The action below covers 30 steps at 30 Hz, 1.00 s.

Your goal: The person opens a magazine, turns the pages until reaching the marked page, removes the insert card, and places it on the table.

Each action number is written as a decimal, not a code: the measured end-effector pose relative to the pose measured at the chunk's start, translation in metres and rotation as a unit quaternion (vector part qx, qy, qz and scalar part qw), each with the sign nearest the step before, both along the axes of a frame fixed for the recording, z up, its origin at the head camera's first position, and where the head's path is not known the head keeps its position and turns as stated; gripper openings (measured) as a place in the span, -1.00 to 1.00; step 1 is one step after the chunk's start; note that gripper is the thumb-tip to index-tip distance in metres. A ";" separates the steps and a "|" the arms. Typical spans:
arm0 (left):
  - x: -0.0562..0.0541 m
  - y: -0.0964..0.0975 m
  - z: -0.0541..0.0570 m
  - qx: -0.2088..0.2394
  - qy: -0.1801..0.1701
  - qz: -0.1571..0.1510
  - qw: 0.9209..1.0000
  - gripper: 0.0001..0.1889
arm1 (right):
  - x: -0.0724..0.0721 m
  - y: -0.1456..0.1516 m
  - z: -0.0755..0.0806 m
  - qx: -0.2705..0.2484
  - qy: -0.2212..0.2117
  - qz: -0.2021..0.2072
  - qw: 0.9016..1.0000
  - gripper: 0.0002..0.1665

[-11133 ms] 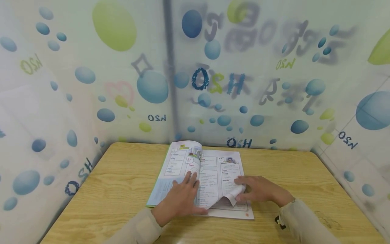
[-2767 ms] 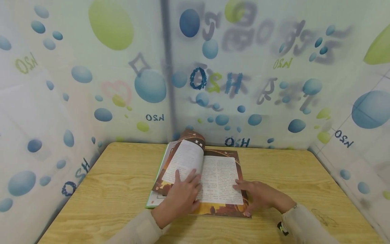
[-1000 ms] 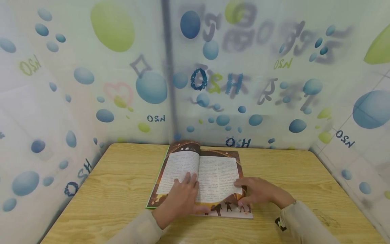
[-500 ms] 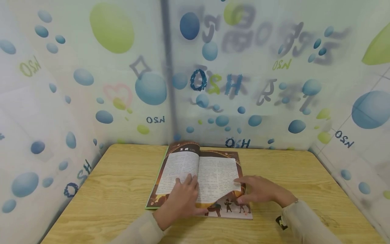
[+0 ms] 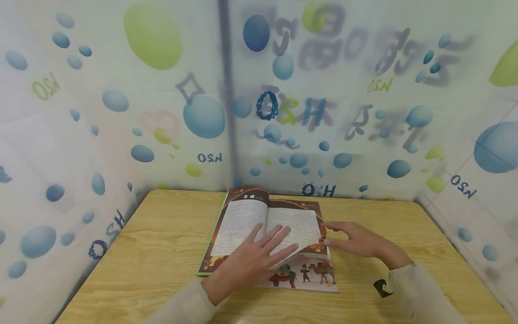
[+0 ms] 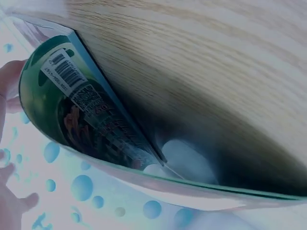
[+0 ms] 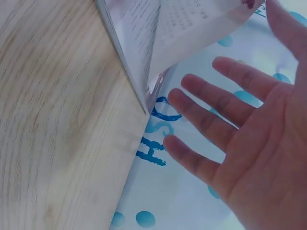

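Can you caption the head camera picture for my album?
Left hand spread over an open book, right hand at its edge.

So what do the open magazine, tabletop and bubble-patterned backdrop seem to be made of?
Magazine: thin, smooth-looking paper; a printed leaf's corner curls up.
Tabletop: wood or wood-look laminate, satin-looking; grain shows, but that settles neither.
Backdrop: probably translucent plastic sheeting, as blurred grey marks seem to show through; thin fabric is possible.

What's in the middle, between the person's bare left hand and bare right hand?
In the head view, part of the white, text-printed, brown-bordered right-hand page of the open paper book lies between the left hand and the right hand.
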<state>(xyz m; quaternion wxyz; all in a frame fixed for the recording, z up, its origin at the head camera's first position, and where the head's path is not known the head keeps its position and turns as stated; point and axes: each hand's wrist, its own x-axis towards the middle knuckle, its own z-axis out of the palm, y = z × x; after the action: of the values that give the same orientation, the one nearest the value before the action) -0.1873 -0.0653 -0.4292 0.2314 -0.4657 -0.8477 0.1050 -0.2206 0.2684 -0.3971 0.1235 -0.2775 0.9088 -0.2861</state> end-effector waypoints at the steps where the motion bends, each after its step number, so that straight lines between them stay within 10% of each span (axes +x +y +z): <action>1: 0.000 0.001 0.001 -0.012 0.008 -0.016 1.000 -0.08 | 0.000 0.001 0.001 0.002 0.002 -0.006 1.000 -0.30; 15: 0.004 -0.001 0.003 -0.083 0.052 -0.025 0.995 -0.17 | 0.003 0.003 -0.007 0.029 0.003 -0.053 0.998 -0.18; 30: 0.003 -0.003 -0.002 -0.111 0.036 0.027 0.993 -0.56 | 0.016 -0.014 -0.035 0.111 -0.013 0.032 0.993 0.23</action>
<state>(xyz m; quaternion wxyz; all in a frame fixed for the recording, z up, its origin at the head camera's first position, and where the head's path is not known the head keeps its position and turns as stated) -0.1843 -0.0679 -0.4317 0.2060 -0.4617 -0.8338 0.2219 -0.2044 0.2548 -0.4319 0.1746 -0.2872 0.9239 -0.1827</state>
